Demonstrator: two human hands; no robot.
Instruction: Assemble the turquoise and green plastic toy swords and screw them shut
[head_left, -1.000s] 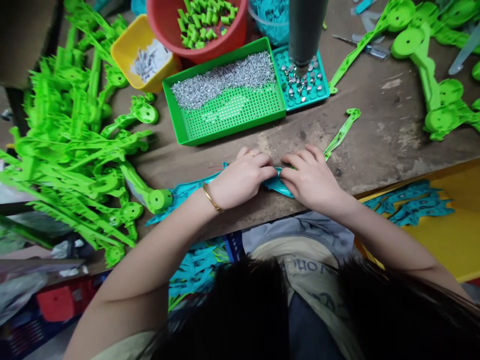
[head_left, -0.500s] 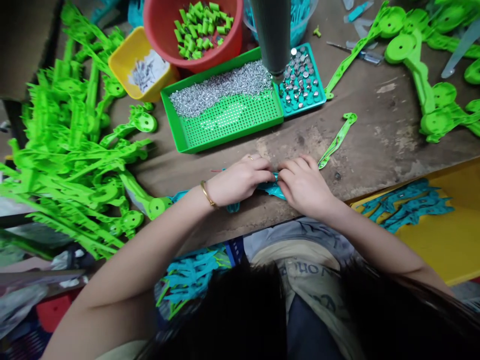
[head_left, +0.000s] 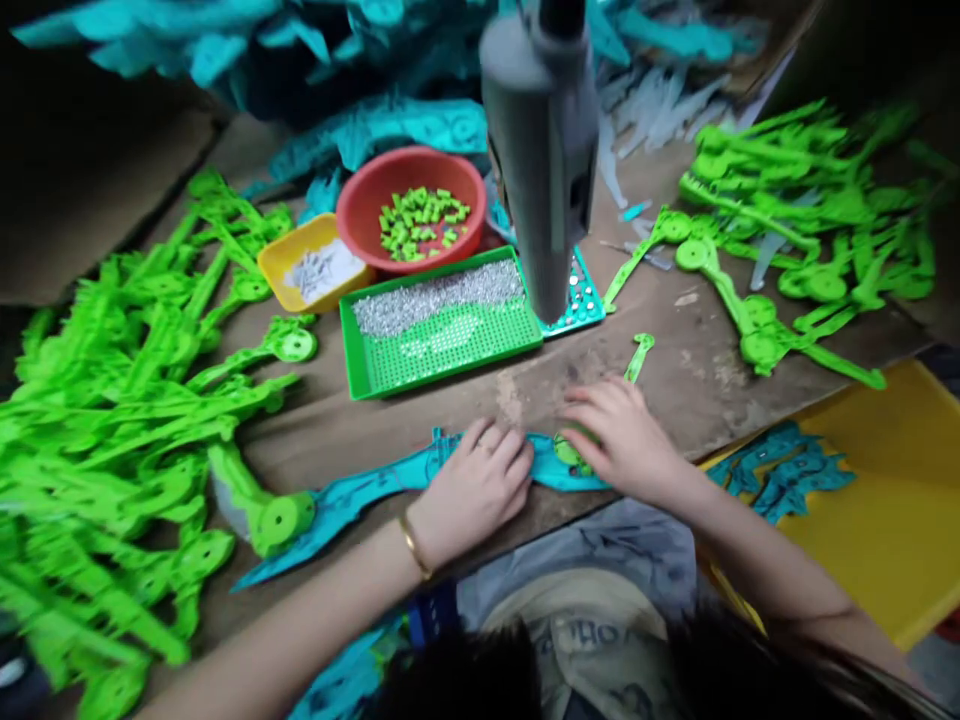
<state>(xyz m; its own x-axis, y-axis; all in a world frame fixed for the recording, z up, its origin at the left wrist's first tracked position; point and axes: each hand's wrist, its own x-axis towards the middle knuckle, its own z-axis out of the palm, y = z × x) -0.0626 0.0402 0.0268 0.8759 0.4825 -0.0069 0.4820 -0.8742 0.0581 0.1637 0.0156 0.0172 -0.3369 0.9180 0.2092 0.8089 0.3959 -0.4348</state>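
A long blue plastic sword-shaped shell [head_left: 367, 485] lies along the table's near edge, its pointed end to the left. My left hand [head_left: 480, 475] is closed over its middle, fingers bent down onto it. My right hand [head_left: 619, 435] is over the shell's right end, fingers stretched out and a little apart. Under those fingertips sits a round green plastic part [head_left: 571, 452], partly covered by the hand. Just beyond my right hand lies a slim green plastic piece [head_left: 639, 358], its lower end hidden by the fingers.
A green perforated tray [head_left: 442, 355] holds small metal screws. Behind it stand a red bowl [head_left: 349, 215] of short green pieces and a yellow box [head_left: 274, 275]. A grey upright tool [head_left: 536, 180] rises over the trays. Green part piles [head_left: 112, 430] flank both sides; a yellow bin [head_left: 892, 480] is at right.
The view has tilted up, showing more of the far table. Both hands have moved apart, uncovering more of the blue shell and the green part. My right fingers have straightened.
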